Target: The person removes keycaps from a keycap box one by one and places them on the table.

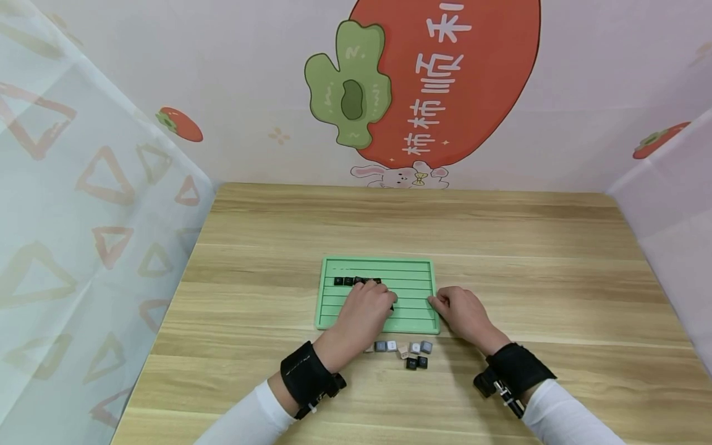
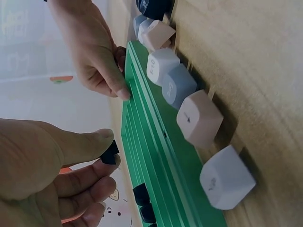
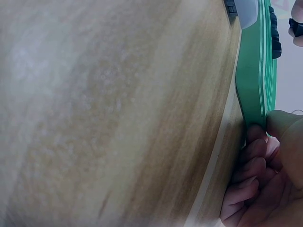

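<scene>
My left hand [image 1: 360,312] is over the green ridged tray [image 1: 411,290], pinching a black keycap [image 2: 110,153] between thumb and forefinger. In the left wrist view that keycap is raised above the ridges. A row of black keycaps [image 1: 339,281] sits along one upper groove of the tray, its right part overlapped by the left fingers in the head view. At the tray's right edge, my right hand [image 1: 464,314] grips the side, thumb [image 3: 283,124] on the rim and the other fingers curled by the wall.
Loose keycaps lie on the wooden table [image 1: 528,247] in front of the tray: white [image 2: 227,177], beige [image 2: 200,118] and grey-blue [image 2: 179,86] ones, plus two black ones [image 1: 411,363]. Printed cloth [image 1: 250,93] stands behind the table and at both sides.
</scene>
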`<state>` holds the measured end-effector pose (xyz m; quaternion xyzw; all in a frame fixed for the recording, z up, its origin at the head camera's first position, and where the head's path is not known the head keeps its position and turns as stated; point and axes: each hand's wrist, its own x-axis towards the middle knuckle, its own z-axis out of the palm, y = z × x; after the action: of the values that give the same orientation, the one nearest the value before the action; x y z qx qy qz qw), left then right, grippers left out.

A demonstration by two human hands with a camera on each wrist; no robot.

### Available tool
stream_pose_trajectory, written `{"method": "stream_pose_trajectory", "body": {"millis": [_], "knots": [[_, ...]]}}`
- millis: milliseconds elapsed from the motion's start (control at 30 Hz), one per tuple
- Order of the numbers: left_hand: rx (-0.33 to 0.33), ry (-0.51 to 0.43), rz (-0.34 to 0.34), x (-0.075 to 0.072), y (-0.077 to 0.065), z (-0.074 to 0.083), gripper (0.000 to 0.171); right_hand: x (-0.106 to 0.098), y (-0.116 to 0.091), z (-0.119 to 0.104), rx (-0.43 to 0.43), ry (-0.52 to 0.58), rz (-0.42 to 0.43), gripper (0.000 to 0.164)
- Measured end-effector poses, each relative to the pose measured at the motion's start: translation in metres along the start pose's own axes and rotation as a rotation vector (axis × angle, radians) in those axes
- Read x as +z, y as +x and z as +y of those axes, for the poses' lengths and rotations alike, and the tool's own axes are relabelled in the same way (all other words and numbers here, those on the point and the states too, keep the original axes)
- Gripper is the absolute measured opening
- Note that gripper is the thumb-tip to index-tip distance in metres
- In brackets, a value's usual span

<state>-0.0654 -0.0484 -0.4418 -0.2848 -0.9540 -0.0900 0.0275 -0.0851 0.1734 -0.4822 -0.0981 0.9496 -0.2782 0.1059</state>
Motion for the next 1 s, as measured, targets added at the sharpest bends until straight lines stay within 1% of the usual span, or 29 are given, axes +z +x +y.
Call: {"method": "stream_pose_trajectory", "body": {"millis": [333,567,800,1000], "knots": [[0.016,0.004,0.02,0.001,-0.008,0.002,0.015,-0.001,0.0,-0.001,-0.005,0.003,-0.001,0.038],[0.012,-0.006,0.003,0.003,-0.012,0.003,0.014,0.0,0.0,0.0,0.001,-0.008,0.001,0.039],[0.024,-0.013,-0.02,0.003,-0.015,0.004,0.016,0.0,0.0,0.0,0.004,-0.003,-0.003,0.039],[0.03,-0.016,-0.016,0.004,-0.018,0.006,0.016,0.0,0.0,-0.001,-0.001,0.0,-0.004,0.039]]}}
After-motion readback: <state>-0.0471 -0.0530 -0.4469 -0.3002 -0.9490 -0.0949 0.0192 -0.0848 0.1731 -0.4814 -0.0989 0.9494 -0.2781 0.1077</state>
